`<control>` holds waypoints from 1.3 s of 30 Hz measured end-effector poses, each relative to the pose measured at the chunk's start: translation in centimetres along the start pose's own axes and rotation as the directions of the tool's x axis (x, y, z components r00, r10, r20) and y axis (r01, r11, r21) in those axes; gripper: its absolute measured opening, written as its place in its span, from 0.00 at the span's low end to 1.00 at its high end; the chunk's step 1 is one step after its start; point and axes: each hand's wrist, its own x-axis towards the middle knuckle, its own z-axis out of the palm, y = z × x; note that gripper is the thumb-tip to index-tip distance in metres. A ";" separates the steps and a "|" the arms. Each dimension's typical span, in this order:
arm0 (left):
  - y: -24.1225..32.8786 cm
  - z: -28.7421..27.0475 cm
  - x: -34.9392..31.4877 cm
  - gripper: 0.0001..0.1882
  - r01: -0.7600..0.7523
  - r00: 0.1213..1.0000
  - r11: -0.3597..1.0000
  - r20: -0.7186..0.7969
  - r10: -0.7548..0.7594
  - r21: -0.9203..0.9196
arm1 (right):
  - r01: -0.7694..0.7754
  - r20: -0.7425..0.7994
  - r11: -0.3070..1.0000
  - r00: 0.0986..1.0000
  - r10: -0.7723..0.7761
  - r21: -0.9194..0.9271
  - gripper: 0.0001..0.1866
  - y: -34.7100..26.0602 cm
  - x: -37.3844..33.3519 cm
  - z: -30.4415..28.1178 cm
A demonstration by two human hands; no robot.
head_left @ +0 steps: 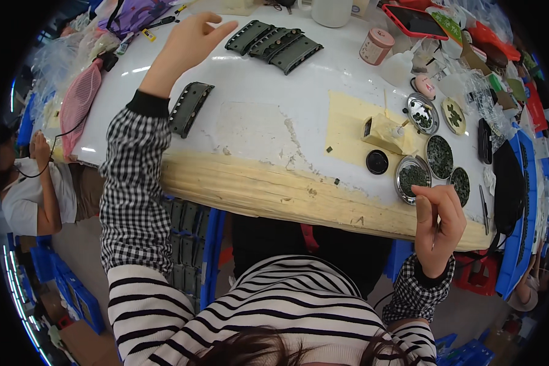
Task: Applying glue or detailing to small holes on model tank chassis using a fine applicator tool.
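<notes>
Loose hair (259, 346) lies closest to the camera, over your striped top (299, 283); beyond that runs the tabletop's pale wooden edge (274, 190). Your right grip (442, 216) hangs just above that edge, thumb and index finger drawn close together; whether they meet, or pinch one tiny piece, I cannot tell. Right at its fingertips, on the far side, sits a metal dish (398, 183) of small dark green bits (412, 175). They should be very light, fiddly and quick to scatter, so take each one singly, by its sides, with the fingertips. Another full dish (440, 156) stands just beyond, and a yellow-wrapped block (386, 137) lies ahead and to the left of that grip (mind the stick-like piece poking out of it).

Well over to the left, a single dark grey-green casing (191, 110) lies on the near side of your left grip (189, 44). That grip is loosely spread, with nothing visible in it. Just right of its fingertips are three similar casings (276, 44), side by side. They look stiff and fairly light, perhaps slick; hold them by the long outer edges, clear of the small fittings along the rims.
</notes>
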 end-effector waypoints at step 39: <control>14.0 5.3 -21.2 0.60 0.612 0.721 0.069 0.592 0.360 -0.787 | 0.216 0.231 0.892 0.917 -0.325 0.396 0.30 -2.3 -0.6 1.5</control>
